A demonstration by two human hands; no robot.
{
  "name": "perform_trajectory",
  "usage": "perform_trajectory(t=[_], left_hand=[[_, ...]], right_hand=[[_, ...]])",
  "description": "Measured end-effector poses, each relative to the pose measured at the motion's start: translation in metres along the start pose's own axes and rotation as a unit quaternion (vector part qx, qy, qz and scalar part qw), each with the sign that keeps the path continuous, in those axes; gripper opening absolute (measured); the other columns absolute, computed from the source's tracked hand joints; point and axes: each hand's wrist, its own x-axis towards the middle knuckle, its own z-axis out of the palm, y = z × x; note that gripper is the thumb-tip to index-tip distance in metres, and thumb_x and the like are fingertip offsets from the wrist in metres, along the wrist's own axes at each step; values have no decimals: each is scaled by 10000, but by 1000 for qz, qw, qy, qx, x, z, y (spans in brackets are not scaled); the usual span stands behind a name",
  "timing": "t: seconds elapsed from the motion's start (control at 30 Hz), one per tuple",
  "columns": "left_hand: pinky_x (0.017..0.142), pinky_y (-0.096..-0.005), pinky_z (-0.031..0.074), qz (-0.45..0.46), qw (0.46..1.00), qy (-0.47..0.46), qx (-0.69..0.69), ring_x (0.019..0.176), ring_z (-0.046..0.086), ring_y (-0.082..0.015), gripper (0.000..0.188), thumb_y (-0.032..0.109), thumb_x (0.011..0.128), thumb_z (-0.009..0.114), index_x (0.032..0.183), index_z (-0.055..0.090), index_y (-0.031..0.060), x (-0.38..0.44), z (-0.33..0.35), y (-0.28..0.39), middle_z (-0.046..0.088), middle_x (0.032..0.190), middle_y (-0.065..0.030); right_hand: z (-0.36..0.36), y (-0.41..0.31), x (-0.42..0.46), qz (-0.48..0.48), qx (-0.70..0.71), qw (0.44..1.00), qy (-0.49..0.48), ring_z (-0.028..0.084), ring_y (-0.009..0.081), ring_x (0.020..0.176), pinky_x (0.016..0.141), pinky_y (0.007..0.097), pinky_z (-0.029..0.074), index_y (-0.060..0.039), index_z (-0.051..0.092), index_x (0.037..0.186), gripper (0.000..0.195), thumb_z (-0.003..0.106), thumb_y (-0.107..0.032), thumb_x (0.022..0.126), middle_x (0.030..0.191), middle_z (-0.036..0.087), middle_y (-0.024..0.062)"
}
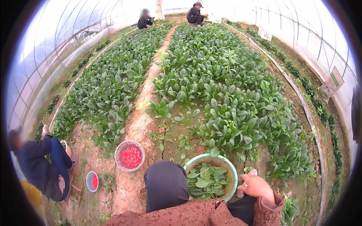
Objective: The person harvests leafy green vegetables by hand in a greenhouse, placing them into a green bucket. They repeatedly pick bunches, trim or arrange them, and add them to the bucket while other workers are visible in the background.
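Observation:
My right hand [256,185] hovers over a light-coloured shoe [253,172] at the lower right. Its thumb and a finger are apart, and nothing shows between them; the palm side is hidden. Just left of it stands a round pale-green tub [234,175] holding loose green leaves [205,180], probably spinach. My left hand is out of view. My bent knee in dark trousers [166,185] rises left of the tub. Leafy plants [234,124] grow in the bed in front of me, with sparser ones on the soil nearest the tub.
Left of my knee sit a basin of red objects [131,156] and a smaller bowl [90,180] with similar ones. One person [36,166] sits at the left; two others [144,19] [195,14] crouch far off. Cut greens [290,209] lie at the lower right.

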Motion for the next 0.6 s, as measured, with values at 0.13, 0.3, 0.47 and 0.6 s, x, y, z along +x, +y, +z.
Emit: perform_trajectory(t=[0.13,0.3,0.47,0.6], left_hand=[[712,-398,527,-19,996,-62,54,819,699,-208,338,335,932,584,1178,633,108,-32,1,-36,699,1011,-75],[718,-408,529,-69,980,-147,117,832,701,-216,371,351,928,589,1198,620,99,-67,2,-75,696,1029,-91],[723,-417,530,-101,957,-226,151,844,704,-225,405,367,925,595,1219,608,90,-72,-4,-97,693,1047,-107],[727,-425,532,-88,985,-132,-65,854,706,-231,432,380,922,600,1236,598,83,-50,-29,-77,691,1061,-120]], right_hand=[[1,-4,0,-21,-8,999,23,624,405,979,833,461,505,-8,581,1169,488,712,-320,817,1044,648,216],[10,-1,2,-20,12,999,43,606,402,1010,902,457,463,-29,585,1218,505,719,-300,814,1097,652,201],[11,-1,2,8,22,1000,17,589,394,1027,912,448,462,-55,598,1212,469,711,-291,823,1099,660,180],[9,-12,8,15,22,1000,11,595,394,1032,898,448,475,-56,602,1208,479,716,-285,803,1107,658,179]])
